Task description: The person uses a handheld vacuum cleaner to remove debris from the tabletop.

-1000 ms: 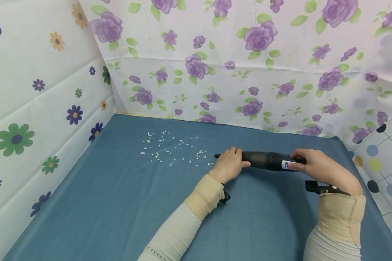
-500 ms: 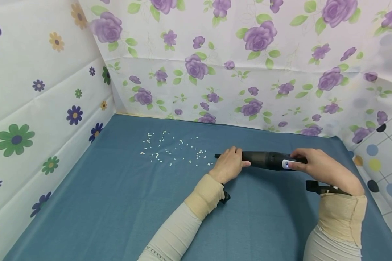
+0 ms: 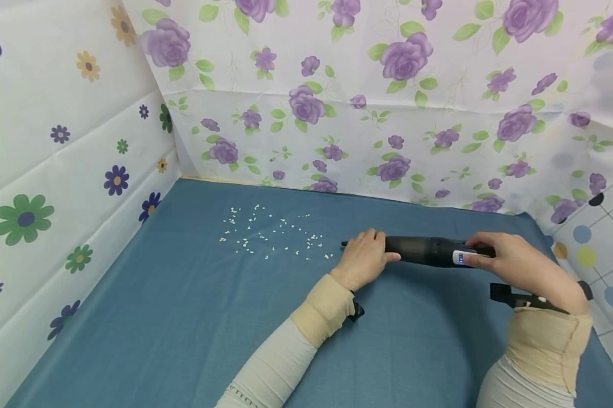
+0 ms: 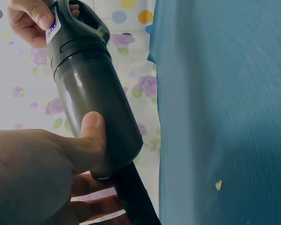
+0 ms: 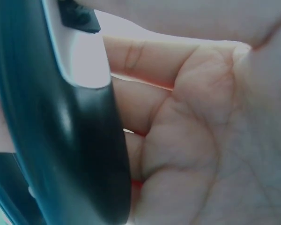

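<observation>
A black handheld vacuum cleaner (image 3: pixel 423 251) lies level over the blue cloth, its thin nozzle pointing left. My right hand (image 3: pixel 505 258) grips its handle, with the thumb beside a small lit display (image 4: pixel 52 31). In the right wrist view the fingers (image 5: pixel 145 61) wrap round the black handle (image 5: pixel 79 145). My left hand (image 3: pixel 364 258) holds the front end where the nozzle joins the smoky dust cup (image 4: pixel 98 108); the thumb lies along the cup and the fingers pass behind the nozzle. Small pale crumbs (image 3: pixel 245 243) are scattered left of the nozzle tip.
Blue cloth (image 3: pixel 184 317) covers the table. A white sheet with purple roses (image 3: pixel 306 105) rises along the back, a flower-print sheet (image 3: pixel 81 187) on the left, and a dotted tile-pattern sheet (image 3: pixel 587 238) at the right.
Both hands and the vacuum cleaner have shifted slightly to the right, drawing the nozzle tip away from the crumbs. The crumbs look the same.
</observation>
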`<state>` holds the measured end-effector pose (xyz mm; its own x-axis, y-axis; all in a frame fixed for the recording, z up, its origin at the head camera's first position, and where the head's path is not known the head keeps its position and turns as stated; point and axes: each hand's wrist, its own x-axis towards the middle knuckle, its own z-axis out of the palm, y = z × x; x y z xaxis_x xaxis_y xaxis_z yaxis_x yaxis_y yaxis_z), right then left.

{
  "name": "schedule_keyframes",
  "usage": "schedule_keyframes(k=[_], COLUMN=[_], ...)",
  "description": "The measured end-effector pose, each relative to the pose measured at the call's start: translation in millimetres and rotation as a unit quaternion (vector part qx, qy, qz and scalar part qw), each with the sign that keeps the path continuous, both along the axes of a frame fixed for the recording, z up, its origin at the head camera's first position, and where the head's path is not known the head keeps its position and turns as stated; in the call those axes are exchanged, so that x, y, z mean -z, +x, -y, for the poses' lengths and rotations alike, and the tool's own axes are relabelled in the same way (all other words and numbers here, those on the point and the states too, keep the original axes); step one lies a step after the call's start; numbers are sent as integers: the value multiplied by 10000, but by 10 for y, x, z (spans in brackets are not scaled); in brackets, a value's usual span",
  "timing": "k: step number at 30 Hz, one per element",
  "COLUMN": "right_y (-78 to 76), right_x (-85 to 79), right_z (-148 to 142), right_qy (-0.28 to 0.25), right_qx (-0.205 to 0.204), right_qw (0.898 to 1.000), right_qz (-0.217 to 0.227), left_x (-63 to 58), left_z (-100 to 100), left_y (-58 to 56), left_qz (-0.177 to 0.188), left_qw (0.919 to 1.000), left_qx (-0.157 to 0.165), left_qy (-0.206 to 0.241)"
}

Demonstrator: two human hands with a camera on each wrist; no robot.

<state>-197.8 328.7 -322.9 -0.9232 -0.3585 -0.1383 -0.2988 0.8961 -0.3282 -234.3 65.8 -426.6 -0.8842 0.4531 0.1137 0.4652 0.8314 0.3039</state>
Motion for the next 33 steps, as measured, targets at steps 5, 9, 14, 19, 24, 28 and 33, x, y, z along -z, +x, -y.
schedule_keyframes(k=[5,9,14,19,24,28,33], right_y=[86,141,236,333,373,372,352], right_x=[-92,-136,-160,-170,-156,-143,-121], right_z=[-63,-91,-182,-284,-335,-361,-383], right_qy=[194,289,476,526,548,565,566], right_qx=[114,197,450,614,731,732,699], right_qw=[9997,9994,9978,9966,9957,9955,9958], right_qz=[-59,-71,45,153,166,194,195], left_x=[-15,-22,-9,38,85,102,91], left_z=[-66,-117,-233,-352,-434,-464,-467], left_y=[53,106,225,345,419,448,461], left_qz=[84,-9,-364,-653,-611,-403,-349], left_qw=[9998,9997,9988,9969,9970,9983,9987], left_qx=[82,95,215,373,412,370,326], left_qy=[184,246,267,245,222,201,152])
